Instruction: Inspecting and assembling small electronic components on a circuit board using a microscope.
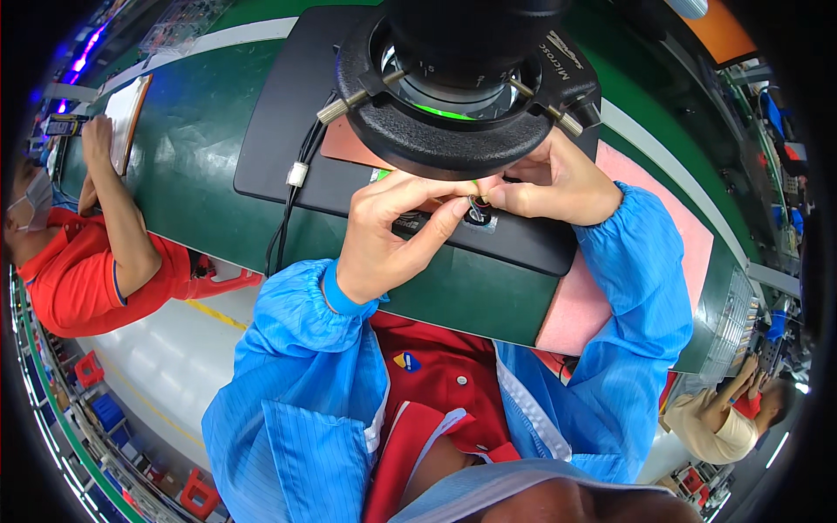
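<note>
Under the round black ring of a microscope (436,144), my two hands meet with their fingertips close together. Between them is a small dark part with thin coloured wires (477,212), too small to name more exactly. My left hand (394,228) is closed in a pinch at the part's left side, with a blue band round the wrist. From the right, my right hand (562,185) pinches at the wires, its fingers partly hidden behind the microscope ring. Beneath the hands lies the dark microscope base (532,240).
A copper-coloured sheet (349,144) lies on the base, and black cables (292,196) run down at its left. Pink foam (575,301) covers the green table (200,166) at right. A co-worker in red (113,261) sits left; another person (724,423) sits far right.
</note>
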The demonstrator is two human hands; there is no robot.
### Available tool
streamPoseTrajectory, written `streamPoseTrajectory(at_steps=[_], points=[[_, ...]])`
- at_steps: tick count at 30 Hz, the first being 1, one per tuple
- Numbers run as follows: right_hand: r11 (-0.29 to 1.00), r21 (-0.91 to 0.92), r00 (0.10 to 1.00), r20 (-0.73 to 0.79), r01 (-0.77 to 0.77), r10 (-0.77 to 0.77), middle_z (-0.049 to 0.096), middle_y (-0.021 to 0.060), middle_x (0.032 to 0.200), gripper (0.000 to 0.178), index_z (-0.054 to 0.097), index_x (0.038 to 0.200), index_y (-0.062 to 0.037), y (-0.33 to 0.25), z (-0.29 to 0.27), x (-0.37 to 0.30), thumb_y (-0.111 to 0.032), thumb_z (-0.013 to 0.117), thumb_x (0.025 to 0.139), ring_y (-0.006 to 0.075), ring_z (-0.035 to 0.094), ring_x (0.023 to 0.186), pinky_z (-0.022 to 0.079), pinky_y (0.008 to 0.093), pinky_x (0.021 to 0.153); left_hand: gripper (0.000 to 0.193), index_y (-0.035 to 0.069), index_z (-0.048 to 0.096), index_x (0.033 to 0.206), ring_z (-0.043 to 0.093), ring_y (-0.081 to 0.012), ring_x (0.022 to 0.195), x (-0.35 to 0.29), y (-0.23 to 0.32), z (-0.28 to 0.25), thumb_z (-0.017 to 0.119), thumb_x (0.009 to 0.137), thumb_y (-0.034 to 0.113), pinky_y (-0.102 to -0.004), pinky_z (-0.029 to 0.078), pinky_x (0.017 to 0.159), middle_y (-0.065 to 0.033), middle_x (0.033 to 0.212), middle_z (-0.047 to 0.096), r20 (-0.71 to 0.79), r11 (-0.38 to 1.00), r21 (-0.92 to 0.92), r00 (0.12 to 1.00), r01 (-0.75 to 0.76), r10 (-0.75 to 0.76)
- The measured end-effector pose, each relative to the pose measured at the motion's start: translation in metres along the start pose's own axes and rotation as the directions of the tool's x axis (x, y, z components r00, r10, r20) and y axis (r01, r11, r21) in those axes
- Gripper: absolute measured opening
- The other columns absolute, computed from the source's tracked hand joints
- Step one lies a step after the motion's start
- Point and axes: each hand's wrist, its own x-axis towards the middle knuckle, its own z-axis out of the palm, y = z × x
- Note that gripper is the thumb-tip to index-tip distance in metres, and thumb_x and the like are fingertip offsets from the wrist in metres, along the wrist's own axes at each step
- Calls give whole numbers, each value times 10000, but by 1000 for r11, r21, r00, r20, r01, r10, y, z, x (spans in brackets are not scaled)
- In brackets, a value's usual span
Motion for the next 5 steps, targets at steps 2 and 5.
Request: streamPoseTrajectory(at_steps=[2, 5], points=[[999, 17, 1000, 9, -28, 28, 622, -1, 794, 131, 657, 895, -15, 0, 0, -1, -105, 651, 800, 65, 563, 741, 465, 227, 739, 177, -12, 698, 993, 681, -156, 754, 0, 1, 0, 682, 817, -5, -248, 535, 680, -113, 871, 687, -4, 1000, -4, 1000, -3, 3], [996, 62, 998, 12, -58, 57, 625, -3, 800, 147, 661, 917, -16, -2, 1, 0, -126, 659, 819, 59, 567, 755, 468, 219, 733, 174, -6, 700, 991, 682, -159, 756, 0, 3, -1, 682, 818, -2, -253, 538, 687, -112, 871, 687, -5, 1000, 15, 1000, 2, -2]])
